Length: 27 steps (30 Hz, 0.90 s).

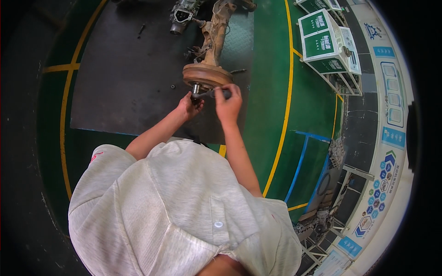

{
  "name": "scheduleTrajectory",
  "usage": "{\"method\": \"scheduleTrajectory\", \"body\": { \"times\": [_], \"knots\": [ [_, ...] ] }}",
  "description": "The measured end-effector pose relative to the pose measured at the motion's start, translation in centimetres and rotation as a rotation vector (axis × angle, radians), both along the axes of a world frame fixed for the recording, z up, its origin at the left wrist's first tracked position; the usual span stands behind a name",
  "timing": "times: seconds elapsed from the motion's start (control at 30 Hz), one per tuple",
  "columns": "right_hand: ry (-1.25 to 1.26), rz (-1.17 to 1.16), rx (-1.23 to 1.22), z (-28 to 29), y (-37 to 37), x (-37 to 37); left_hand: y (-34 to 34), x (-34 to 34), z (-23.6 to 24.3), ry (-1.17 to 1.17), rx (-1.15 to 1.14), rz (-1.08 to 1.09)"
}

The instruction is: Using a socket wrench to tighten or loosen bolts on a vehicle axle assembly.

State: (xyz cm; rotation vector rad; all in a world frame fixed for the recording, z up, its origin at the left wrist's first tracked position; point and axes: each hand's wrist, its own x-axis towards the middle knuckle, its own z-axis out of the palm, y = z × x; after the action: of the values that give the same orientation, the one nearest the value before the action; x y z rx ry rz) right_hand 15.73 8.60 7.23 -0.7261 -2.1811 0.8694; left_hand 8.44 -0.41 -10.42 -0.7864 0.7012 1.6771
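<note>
Evidently mid-job, both hands grip a dark ratchet wrench (209, 94), left hand (189, 106) steadying its socket head, right hand (229, 102) closed round the handle, against the far rusty round brake drum (206, 75), still mounted.

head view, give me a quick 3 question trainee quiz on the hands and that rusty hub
1. True or false: both hands are on the ratchet wrench at the rusty brake hub.
2. Which hand wraps the wrench handle? A) left hand B) right hand
3. Fill in: the hub and axle assembly rest on a dark ____.

Key:
1. True
2. B: the right hand wraps the handle; the left hand steadies the socket end.
3. mat
</note>
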Motion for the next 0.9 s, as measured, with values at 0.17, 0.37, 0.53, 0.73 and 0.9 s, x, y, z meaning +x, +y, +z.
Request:
{"method": "scheduleTrajectory", "body": {
  "times": [0.17,0.37,0.53,0.73,0.9],
  "knots": [
    [0.035,-0.139,-0.318,-2.4,4.7,2.9,0.2,0.0,0.9,0.004,-0.009,-0.028],
    [0.165,-0.239,-1.050,-6.3,11.6,8.1,1.8,0.6,0.1,0.231,0.032,-0.142],
    [0.155,-0.310,-1.075,-7.0,12.3,10.4,2.9,2.1,0.0,0.422,0.055,-0.234],
    [0.101,-0.198,-0.842,-4.9,11.0,10.9,4.3,2.2,0.6,0.268,0.005,-0.211],
    [-0.059,-0.253,-0.665,-3.4,8.5,12.6,5.5,2.5,2.0,0.139,0.012,-0.124]
  ]
}}
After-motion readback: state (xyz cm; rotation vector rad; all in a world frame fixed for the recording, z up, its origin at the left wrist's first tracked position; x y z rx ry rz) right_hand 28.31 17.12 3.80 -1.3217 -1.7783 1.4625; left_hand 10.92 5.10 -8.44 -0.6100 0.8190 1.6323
